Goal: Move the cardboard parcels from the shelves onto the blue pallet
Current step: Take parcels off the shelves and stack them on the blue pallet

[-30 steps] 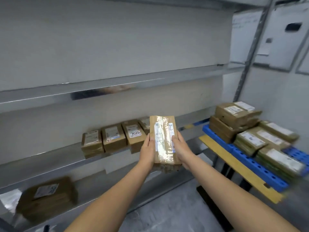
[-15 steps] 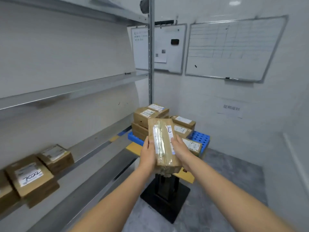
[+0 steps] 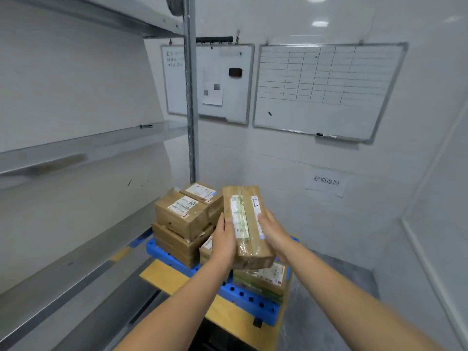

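A long taped cardboard parcel (image 3: 247,224) with white labels is held in the air over the blue pallet (image 3: 243,297). My left hand (image 3: 224,240) grips its left side and my right hand (image 3: 274,234) grips its right side. The pallet lies on a yellow tabletop (image 3: 162,276) and carries several parcels: a stack (image 3: 181,221) at its left with a labelled box on top, and a flatter parcel (image 3: 263,278) at the near right, partly hidden under the held one.
Grey metal shelves (image 3: 76,262) run along the left, with an upright post (image 3: 190,97) beside the pallet. Two whiteboards (image 3: 324,89) hang on the white wall behind. Grey floor lies to the right of the table.
The view has swung further right and closer to the pallet. The parcels on the shelf have left the view. Both hands have carried the parcel over the pallet.
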`<state>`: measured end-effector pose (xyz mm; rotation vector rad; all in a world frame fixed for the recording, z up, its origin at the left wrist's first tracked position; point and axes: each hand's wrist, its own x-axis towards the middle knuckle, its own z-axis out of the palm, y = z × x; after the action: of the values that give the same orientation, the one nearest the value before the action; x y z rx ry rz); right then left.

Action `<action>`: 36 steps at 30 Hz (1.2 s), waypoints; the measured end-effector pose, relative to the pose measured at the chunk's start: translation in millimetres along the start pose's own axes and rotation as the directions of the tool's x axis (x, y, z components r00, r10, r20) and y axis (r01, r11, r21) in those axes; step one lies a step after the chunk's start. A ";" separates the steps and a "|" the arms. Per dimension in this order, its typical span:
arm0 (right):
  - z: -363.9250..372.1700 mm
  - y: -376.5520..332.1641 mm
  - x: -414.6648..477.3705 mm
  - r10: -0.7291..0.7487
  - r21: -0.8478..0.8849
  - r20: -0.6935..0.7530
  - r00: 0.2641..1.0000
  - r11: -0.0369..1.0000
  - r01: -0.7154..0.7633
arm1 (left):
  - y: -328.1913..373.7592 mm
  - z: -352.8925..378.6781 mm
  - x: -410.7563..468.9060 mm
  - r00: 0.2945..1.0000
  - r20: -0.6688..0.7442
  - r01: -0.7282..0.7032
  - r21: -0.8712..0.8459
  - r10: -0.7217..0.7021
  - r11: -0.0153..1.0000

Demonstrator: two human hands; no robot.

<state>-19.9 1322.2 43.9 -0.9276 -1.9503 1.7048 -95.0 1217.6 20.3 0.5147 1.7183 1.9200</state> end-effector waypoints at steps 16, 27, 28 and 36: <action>-63.1 24.9 160.7 0.061 0.018 0.040 0.997 0.998 -0.062 | -30.8 83.7 141.6 0.999 -0.014 0.048 0.031 -0.048 0.998; -115.7 34.0 288.6 0.040 0.001 0.324 0.945 0.999 -0.043 | -48.8 159.3 228.2 0.951 -0.307 0.043 0.030 -0.031 0.999; -122.8 35.4 298.5 0.044 0.003 0.343 0.938 0.999 -0.047 | -50.8 168.4 234.2 0.944 -0.329 0.046 0.035 -0.032 0.998; -146.2 39.6 359.2 0.054 -0.007 0.512 0.857 0.998 -0.059 | -55.0 210.8 265.9 0.871 -0.491 0.073 0.075 -0.027 0.994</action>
<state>-166.4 1678.6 -15.1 -0.5605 -2.2480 2.1634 -176.6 1548.9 -21.5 -0.0017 2.1117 2.0607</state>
